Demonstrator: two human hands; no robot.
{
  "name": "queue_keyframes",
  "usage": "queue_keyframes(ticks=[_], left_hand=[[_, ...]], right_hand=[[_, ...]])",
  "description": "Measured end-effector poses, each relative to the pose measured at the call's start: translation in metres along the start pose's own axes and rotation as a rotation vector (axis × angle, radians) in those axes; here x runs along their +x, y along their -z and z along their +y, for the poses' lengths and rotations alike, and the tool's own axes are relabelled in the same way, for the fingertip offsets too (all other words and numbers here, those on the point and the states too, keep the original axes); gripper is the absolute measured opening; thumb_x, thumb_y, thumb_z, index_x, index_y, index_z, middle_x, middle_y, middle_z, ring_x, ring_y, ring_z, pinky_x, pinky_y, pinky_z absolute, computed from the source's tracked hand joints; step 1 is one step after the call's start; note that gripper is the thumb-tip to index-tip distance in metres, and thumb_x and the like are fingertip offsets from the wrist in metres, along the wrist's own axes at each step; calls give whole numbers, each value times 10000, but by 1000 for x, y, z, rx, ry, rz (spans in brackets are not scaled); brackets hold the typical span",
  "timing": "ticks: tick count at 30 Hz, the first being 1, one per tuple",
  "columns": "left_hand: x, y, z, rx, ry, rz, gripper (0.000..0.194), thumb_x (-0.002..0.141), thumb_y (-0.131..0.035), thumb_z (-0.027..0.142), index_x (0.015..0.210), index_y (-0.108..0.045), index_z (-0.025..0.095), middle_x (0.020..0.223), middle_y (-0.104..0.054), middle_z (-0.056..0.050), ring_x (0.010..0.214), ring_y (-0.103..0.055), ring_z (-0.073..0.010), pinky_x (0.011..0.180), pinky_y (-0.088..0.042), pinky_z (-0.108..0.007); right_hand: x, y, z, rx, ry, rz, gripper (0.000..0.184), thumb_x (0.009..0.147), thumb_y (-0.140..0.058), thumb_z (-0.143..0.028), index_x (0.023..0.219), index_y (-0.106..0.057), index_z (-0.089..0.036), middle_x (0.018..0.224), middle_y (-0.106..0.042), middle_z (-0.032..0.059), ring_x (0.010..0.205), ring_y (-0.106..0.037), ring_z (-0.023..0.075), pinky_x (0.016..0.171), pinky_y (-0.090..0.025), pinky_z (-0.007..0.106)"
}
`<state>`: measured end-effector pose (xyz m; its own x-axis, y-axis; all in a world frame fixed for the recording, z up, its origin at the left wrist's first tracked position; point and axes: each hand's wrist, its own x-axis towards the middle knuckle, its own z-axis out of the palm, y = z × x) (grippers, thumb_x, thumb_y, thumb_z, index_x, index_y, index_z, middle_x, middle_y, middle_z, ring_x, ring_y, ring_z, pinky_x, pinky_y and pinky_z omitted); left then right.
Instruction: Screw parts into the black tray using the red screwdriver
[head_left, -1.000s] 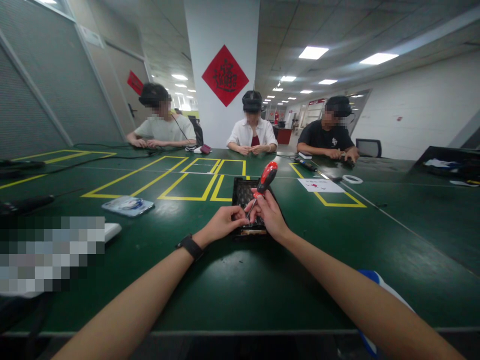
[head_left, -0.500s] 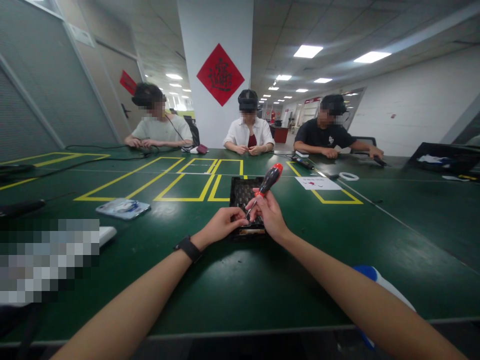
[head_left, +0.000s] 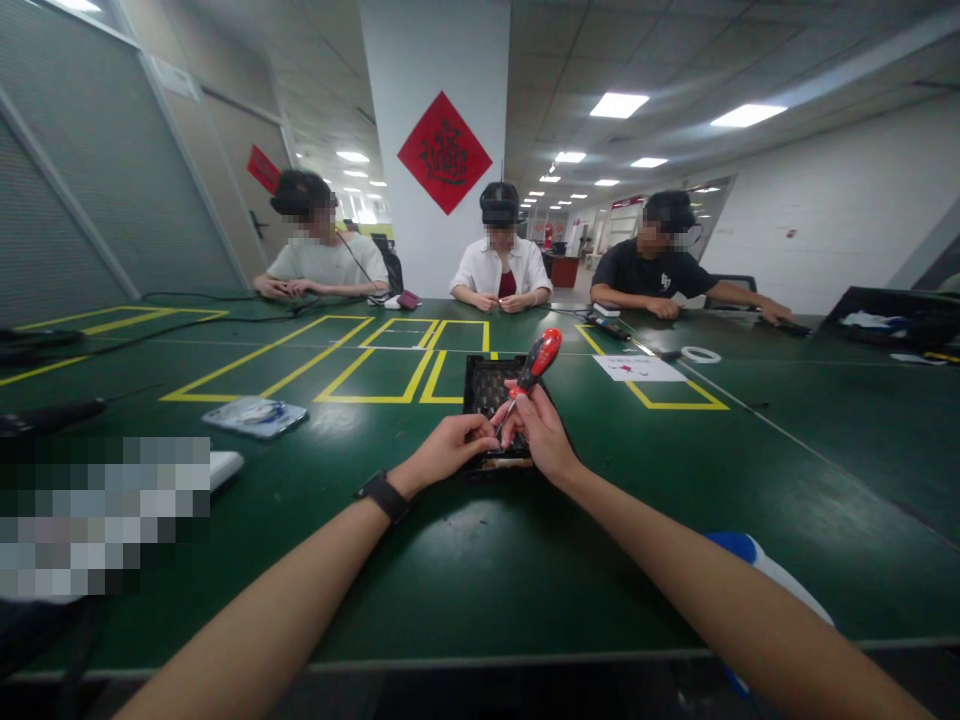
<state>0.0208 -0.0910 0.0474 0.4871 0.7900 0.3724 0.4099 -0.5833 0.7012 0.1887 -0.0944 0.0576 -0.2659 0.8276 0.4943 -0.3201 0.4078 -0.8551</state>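
A screwdriver [head_left: 540,361] with a red and black handle leans up and to the right, its shaft pointing down into a black open case [head_left: 477,382]. My right hand [head_left: 548,440] is closed around the lower handle and shaft. At the left side of the case, my left hand [head_left: 448,448] has its thumb and fingers pinched together close to the screwdriver's tip. Whatever lies between those fingers is too small to make out. The case sits on the green table, and its right side is partly hidden by my right hand.
Left of my hands lies a pale blue phone-like slab [head_left: 256,417]. A white paper sheet [head_left: 637,368] and a white ring [head_left: 700,355] are at the right. A blue and white object [head_left: 776,578] lies by my right forearm. Three people sit across the table [head_left: 420,590].
The view has shifted slightly, so everything sits a little further right. Both hands and the screwdriver keep nearly the same pose. The person at the right stretches an arm further out.
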Motion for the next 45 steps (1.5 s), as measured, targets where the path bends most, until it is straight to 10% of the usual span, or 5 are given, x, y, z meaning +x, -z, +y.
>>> queue_keyframes(ticks=[45], left_hand=[[-1,-7,-6,-56,37,98,301,718,-632,403,790,-631,111,654,-616,-17,567,-510,-96,566,-406,-209]], right_hand=[[5,6,8,21,-17,-20,361,867,-410,-446,1141,-415,-211,749,-607,-9,457,-577,85,482,-471,230]])
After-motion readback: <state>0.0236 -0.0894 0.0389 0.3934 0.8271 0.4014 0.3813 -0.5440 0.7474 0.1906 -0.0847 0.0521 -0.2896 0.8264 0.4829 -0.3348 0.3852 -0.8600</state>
